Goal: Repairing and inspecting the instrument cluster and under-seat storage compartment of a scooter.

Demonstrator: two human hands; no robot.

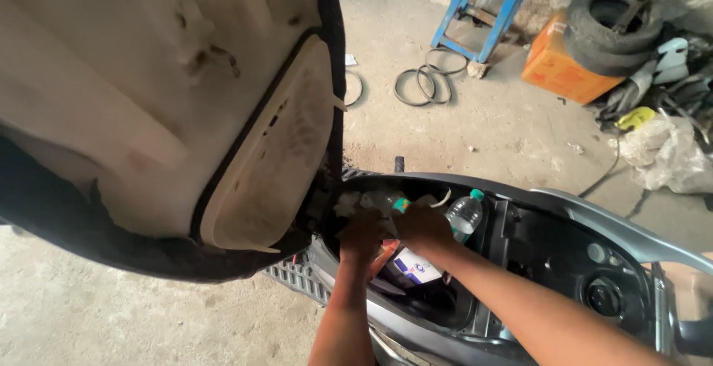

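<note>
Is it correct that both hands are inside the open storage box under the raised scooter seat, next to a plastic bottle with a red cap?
Not quite: the cap is green, not red, as the head view shows. Otherwise it is right: the left hand and the right hand are both inside the storage box under the raised seat, next to the plastic bottle.
</note>
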